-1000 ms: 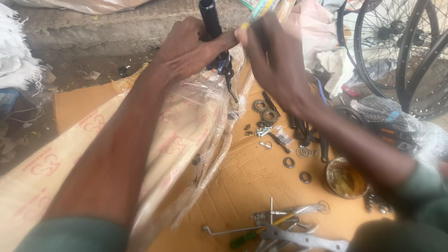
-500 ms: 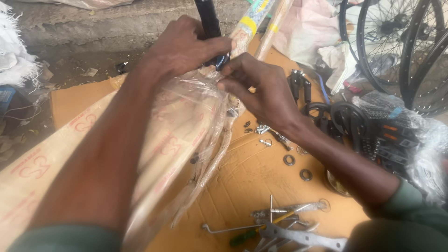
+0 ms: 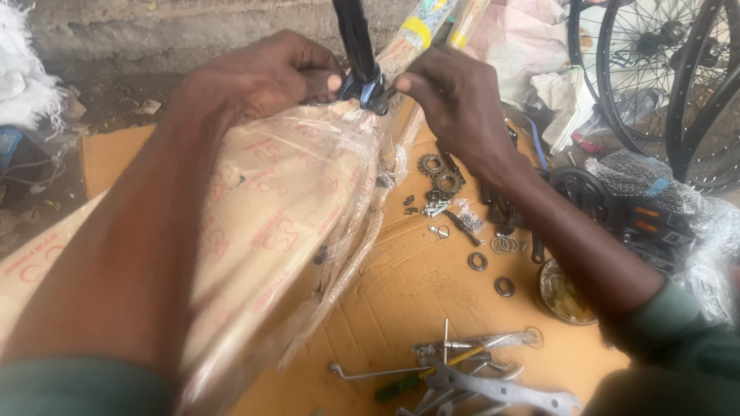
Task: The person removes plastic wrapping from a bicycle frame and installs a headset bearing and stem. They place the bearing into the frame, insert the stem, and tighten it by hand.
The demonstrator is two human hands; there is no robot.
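Note:
A black bicycle tube with a metal clamp [image 3: 362, 77] rises at the top middle, joined to a frame wrapped in printed clear plastic [image 3: 270, 223] that runs down to the lower left. My left hand [image 3: 262, 73] grips the wrapping just left of the clamp. From the right, my right hand [image 3: 455, 100] pinches the clamp with its fingertips. Both hands meet at the joint. The frame under the plastic is mostly hidden by my left forearm.
A cardboard sheet [image 3: 416, 293] carries sprockets [image 3: 439, 173], rings and washers [image 3: 486, 262], a small tin [image 3: 563, 293], and wrenches with a screwdriver [image 3: 462, 370] at the bottom. Bicycle wheels [image 3: 655, 69] stand at the top right, pedals in plastic [image 3: 655, 216] lie at the right.
My right hand has come back up from the parts area to the clamp and now pinches it. The left hand stays on the wrapped frame.

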